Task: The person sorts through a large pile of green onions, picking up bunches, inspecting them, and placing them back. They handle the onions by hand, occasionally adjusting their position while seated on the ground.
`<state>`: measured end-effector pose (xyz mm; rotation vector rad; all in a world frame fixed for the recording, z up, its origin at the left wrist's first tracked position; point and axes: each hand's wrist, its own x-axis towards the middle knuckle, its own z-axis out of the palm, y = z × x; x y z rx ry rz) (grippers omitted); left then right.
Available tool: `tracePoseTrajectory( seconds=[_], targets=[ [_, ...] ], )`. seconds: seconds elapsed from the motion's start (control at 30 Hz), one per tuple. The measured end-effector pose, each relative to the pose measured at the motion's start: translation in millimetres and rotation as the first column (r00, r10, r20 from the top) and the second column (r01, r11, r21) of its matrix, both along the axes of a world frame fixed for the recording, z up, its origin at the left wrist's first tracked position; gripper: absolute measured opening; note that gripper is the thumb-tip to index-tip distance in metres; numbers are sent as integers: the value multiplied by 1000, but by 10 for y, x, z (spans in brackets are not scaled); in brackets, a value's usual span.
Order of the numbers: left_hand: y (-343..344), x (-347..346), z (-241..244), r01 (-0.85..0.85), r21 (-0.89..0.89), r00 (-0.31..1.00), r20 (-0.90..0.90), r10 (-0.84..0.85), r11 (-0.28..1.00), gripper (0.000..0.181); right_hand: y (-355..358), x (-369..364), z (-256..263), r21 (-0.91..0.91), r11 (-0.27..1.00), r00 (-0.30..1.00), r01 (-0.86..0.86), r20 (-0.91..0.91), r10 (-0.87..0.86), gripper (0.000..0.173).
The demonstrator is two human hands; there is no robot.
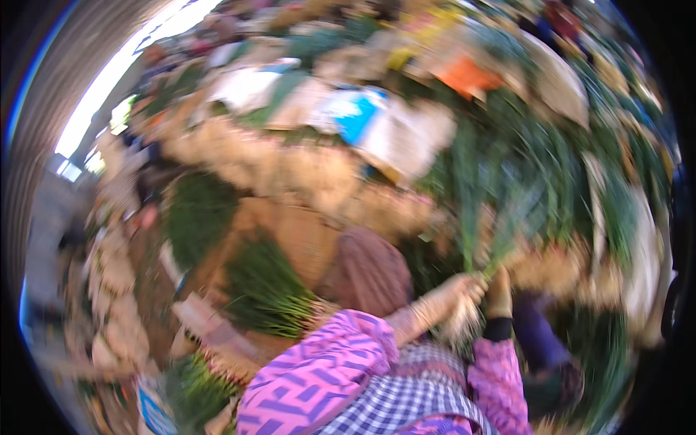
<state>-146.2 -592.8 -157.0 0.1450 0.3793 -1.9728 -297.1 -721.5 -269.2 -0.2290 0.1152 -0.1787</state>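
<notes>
My left hand (466,287) is closed around a bunch of spring onions (460,325) just above its pale roots, which hang down below my fingers. The green stalks fan upward and away from me in two spread parts. Close beside it, my right hand (498,288) grips stalks of the same bunch, though motion blur hides its fingertips. A black band circles my right wrist, and both my sleeves are pink with purple marks. Left of my arm lies a large bundle of spring onions (266,288), its root ends partly behind my sleeve.
Brown cardboard (296,231) lies on the ground ahead. Beyond it runs a long row of straw-coloured root ends (261,163), with white sacks (405,136) on top. Long green stalks (522,157) are heaped at right. Another green bundle (198,217) stands at left.
</notes>
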Motion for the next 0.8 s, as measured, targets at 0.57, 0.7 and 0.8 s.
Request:
tracePoseTrajectory(
  seconds=[0.57,0.7,0.8],
  targets=[
    [-203,347,-944,-279,80,529,844,84,957,12,-63,-273,40,-209,-379,430,-901,-532,-729,22],
    [-233,143,-862,-239,71,417,908,37,968,11,40,268,1077,-760,-391,635,-519,-37,-772,37],
    [-200,89,-687,-211,35,408,911,56,977,9,111,496,1042,-551,-655,781,-517,10,-625,29]
  ],
)
